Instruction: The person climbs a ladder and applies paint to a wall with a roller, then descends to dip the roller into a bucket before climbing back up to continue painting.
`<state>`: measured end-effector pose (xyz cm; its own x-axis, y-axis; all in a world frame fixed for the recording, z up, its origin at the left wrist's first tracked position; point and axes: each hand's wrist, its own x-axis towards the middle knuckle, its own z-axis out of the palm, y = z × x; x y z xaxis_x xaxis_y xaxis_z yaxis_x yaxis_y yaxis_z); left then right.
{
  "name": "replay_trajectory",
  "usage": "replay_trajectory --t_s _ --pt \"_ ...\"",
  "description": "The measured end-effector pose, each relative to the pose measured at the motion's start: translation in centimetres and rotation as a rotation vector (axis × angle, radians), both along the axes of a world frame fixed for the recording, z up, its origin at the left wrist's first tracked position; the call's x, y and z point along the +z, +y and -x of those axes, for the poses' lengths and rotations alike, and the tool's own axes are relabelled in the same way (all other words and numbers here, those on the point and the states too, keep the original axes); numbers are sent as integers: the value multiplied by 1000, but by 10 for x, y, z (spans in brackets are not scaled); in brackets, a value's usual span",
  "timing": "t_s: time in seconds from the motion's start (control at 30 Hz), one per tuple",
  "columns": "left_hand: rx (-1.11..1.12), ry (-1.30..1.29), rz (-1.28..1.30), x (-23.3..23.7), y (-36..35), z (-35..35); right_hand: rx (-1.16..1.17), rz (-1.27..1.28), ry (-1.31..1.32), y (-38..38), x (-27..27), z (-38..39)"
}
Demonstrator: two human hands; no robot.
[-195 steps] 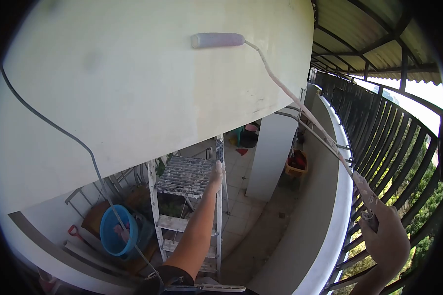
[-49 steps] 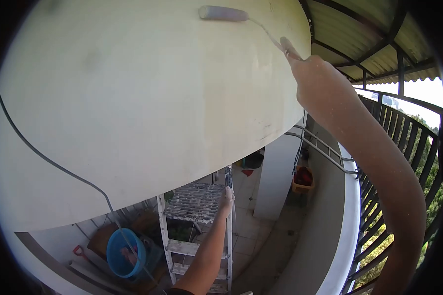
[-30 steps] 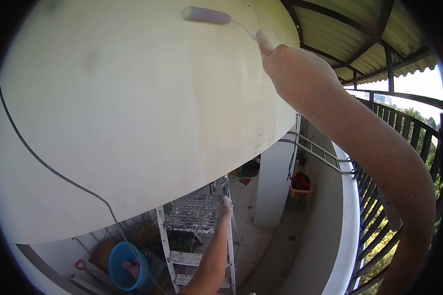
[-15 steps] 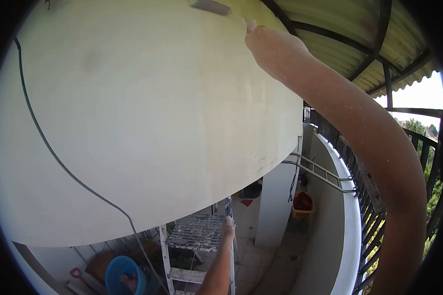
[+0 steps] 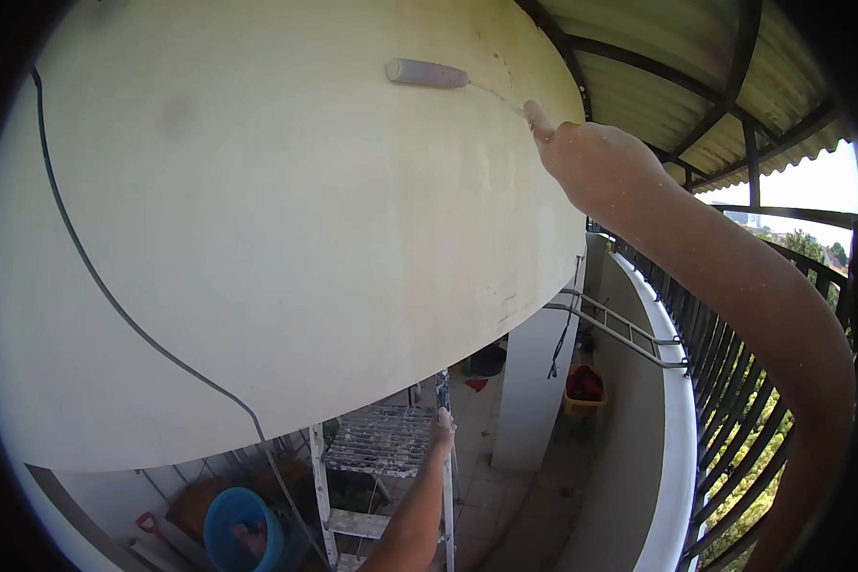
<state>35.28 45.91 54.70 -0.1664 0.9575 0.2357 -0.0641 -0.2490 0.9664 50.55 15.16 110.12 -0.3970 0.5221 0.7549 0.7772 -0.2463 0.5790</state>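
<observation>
My right hand (image 5: 591, 157) is closed round the handle of a paint roller (image 5: 429, 73), with the index finger stretched along it. The pale roller head lies against the upper part of the large white wall (image 5: 257, 238), beside yellowish stained streaks. Low in the view, my left hand (image 5: 442, 429) is wrapped round the upright side rail of a paint-spattered stepladder (image 5: 381, 443). The roller's handle is mostly hidden by my right hand.
A dark cable (image 5: 129, 324) hangs across the wall. Below are a blue bucket (image 5: 217, 524), a red-handled tool (image 5: 147, 522) and an orange container (image 5: 584, 405). Metal bars (image 5: 629, 334), a white ledge (image 5: 675, 448) and black railing (image 5: 734, 458) stand right, under a corrugated roof (image 5: 639, 29).
My right hand and the roller have moved down the wall, the hand also to the right. The whole roller head now shows. My left hand remains on the ladder.
</observation>
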Motion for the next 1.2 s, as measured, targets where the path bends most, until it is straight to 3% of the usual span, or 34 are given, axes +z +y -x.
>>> replay_trajectory --t_s 0.27,0.4,0.63,0.83,0.93,1.1,1.2 --pt "-56 -7 -74 -5 1 3 167 -276 -64 69 84 7" --pt "-73 -20 -23 10 -12 4 152 -326 -145 80 89 2" --pt "-90 47 -42 -13 10 9 45 90 32 6 -43 -4" --pt "-55 85 8 5 -4 9 32 365 -66 -19 -146 -37" --pt "-27 69 26 9 -13 4 36 528 -54 -25 -180 -46" --pt "-46 50 55 18 -17 5 35 568 -60 -30 -225 -51" --pt "-72 111 64 9 -13 10 106 854 243 -38 -228 -56"
